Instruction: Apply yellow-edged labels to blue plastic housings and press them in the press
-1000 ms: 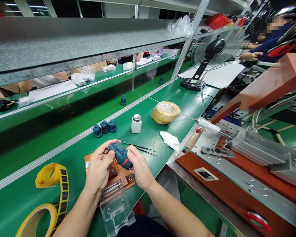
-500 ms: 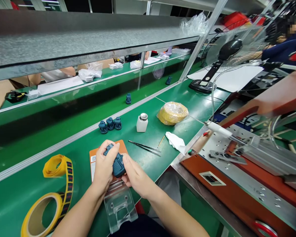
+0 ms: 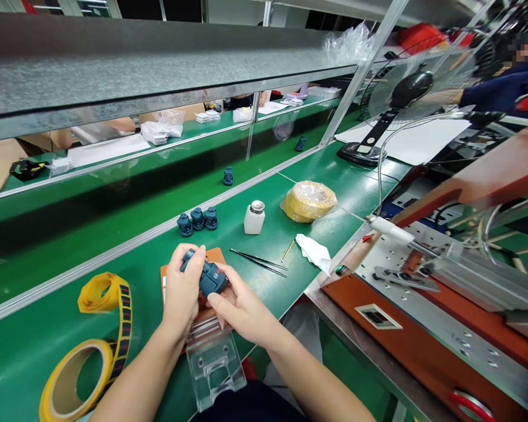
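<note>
The left hand's (image 3: pixel 182 287) grip is closed around a dark blue plastic housing (image 3: pixel 210 279) held just above an orange mat (image 3: pixel 215 255), with the right hand (image 3: pixel 242 309) pinching its end; a fingertip slip could drop it onto the clear acrylic stand (image 3: pixel 215 366).

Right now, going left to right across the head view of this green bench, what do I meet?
Yellow label tape roll → three blue plastic housings → white bottle → plastic-wrapped yellow roll → desk fan
</note>
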Action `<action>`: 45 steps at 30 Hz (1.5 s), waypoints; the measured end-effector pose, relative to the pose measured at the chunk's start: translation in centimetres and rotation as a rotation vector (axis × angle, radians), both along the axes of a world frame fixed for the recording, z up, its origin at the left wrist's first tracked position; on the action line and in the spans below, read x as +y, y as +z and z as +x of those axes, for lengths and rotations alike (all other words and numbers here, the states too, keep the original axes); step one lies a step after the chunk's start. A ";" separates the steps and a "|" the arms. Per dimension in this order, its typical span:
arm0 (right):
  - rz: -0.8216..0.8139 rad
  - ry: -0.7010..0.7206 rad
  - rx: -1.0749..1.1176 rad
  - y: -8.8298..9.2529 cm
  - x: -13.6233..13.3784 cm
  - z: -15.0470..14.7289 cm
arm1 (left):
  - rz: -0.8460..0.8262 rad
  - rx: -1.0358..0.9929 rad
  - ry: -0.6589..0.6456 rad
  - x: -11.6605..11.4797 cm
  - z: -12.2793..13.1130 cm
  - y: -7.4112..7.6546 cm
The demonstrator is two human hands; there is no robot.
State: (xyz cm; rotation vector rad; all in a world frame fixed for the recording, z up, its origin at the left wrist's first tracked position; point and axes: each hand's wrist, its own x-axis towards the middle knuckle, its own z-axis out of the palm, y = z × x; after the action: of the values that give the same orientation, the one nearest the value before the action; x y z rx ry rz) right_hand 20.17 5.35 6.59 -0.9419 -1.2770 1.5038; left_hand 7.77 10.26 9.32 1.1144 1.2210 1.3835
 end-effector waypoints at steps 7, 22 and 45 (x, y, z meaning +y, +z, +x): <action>0.073 -0.190 0.010 -0.2 -0.4 0.7 | -0.090 -0.169 -0.153 0.1 -0.2 0.4; 0.448 -0.458 -0.281 -0.7 -0.8 2.1 | -0.195 -0.312 -0.479 -1.7 0.0 0.5; 0.744 -0.482 -0.671 -4.4 -1.4 3.9 | -0.611 -0.531 -0.312 -1.9 2.0 -2.8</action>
State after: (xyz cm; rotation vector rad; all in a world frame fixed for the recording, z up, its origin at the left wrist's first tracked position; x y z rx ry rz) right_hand 24.10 3.94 2.16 -1.1504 -1.7299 0.2630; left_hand 9.77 8.34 6.50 0.4394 0.9292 0.8883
